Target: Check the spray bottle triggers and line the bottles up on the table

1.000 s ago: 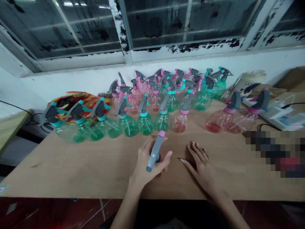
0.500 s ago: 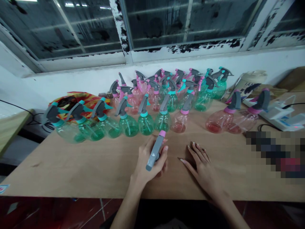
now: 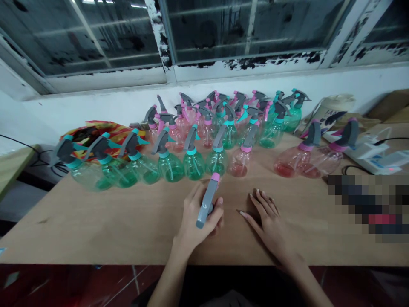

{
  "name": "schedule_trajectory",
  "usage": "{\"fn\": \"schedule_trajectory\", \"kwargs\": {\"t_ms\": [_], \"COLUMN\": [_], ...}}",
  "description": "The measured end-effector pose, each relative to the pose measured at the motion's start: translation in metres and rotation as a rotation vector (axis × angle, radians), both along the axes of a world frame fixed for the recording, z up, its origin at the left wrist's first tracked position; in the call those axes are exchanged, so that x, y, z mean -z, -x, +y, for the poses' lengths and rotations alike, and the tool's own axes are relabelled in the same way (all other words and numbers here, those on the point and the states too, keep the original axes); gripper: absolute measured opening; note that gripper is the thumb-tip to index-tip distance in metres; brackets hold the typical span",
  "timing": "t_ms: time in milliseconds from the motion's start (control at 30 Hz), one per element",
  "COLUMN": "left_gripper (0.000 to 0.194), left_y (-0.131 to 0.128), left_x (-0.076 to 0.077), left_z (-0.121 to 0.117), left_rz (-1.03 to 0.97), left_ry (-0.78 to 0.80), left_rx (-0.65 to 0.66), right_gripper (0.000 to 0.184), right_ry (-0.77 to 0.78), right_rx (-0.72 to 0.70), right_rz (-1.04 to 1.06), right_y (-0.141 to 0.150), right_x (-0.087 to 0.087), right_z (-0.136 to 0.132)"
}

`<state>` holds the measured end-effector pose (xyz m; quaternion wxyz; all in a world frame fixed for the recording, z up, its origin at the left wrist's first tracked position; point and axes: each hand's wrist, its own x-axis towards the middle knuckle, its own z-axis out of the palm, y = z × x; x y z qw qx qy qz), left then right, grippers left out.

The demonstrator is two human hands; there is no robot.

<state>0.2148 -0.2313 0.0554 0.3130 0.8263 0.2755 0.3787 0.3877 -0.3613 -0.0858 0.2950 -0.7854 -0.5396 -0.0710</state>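
Observation:
My left hand (image 3: 194, 217) is wrapped round a spray bottle (image 3: 208, 202) with a grey trigger head and a pink nozzle; its body is hidden under the head and my fingers. To its right, my right hand (image 3: 266, 217) lies flat on the wooden table (image 3: 105, 230), fingers spread, holding nothing. Just beyond the hands stands a row of green spray bottles, among them one green bottle (image 3: 194, 164). Beside that row is a pink spray bottle (image 3: 239, 162), and further right stand two more pink bottles, one of them a pink bottle (image 3: 292, 160) with red liquid inside.
Several more pink and green spray bottles (image 3: 207, 132) crowd together near the wall. A red and yellow bag (image 3: 118, 132) lies at the back left. On the right are a cloth bag (image 3: 335, 111) and a white power strip (image 3: 370, 160) with plugs and cables.
The whole view has shifted very slightly. Both hands and the bottles stay in about the same places, with my left hand still round the spray bottle.

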Motion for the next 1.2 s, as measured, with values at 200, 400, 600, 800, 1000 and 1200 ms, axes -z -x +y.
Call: {"fn": "schedule_trajectory", "kwargs": {"t_ms": [200,400,600,800,1000,1200], "left_gripper": [0.031,0.021,0.009,0.008,0.012,0.024], "left_y": [0.0005,0.0012,-0.0009,-0.0022,-0.0028,-0.0022], "left_x": [0.0003,0.0003,0.0017,0.0016,0.0027,0.0014], "left_z": [0.0011,0.0005,-0.0009,-0.0016,0.0003,0.0007], "left_rz": [0.035,0.054,0.052,0.065,0.051,0.056], "left_ry": [-0.028,-0.031,-0.008,0.012,-0.068,-0.058], "left_rx": [0.032,0.051,0.007,-0.002,0.031,0.073], "right_gripper": [0.065,0.067,0.066,0.066,0.066,0.065], "right_ry": [-0.001,0.023,0.022,0.017,0.018,0.028], "right_rx": [0.0,0.006,0.006,-0.002,0.005,0.008], "right_rz": [-0.009,-0.035,-0.025,-0.02,-0.027,-0.042], "right_y": [-0.0003,0.0002,0.0,-0.0005,0.0003,0.0001], "right_x": [0.0009,-0.0013,-0.0014,-0.0016,-0.0023,-0.002], "right_z": [-0.0002,-0.0001,-0.0003,-0.0001,0.0002,0.0007]}}
